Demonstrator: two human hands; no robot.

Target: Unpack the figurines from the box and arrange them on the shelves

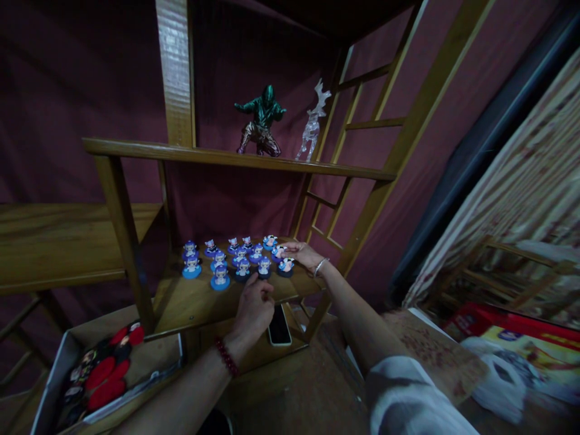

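Several small figurines with round bases stand in loose rows on the wooden shelf (176, 308). My right hand (304, 254), with a silver bracelet at the wrist, reaches in from the right. Its fingers are on a white-and-blue figurine (278, 252) in the right-hand column. Another white figurine (286, 266) stands just in front of it, and a blue one (270, 242) behind. My left hand (254, 305), wearing dark red beads, is at the shelf's front with fingers loosely bent and nothing visible in them. It is nearest a purple-haired figurine (264, 266).
Above, a board (203, 156) carries a green crouching statue (263, 118) and a clear deer (312, 124). A phone (279, 327) lies lower down. At lower left is a box (58, 368) with red and black items. A plastic bag (493, 380) lies at right.
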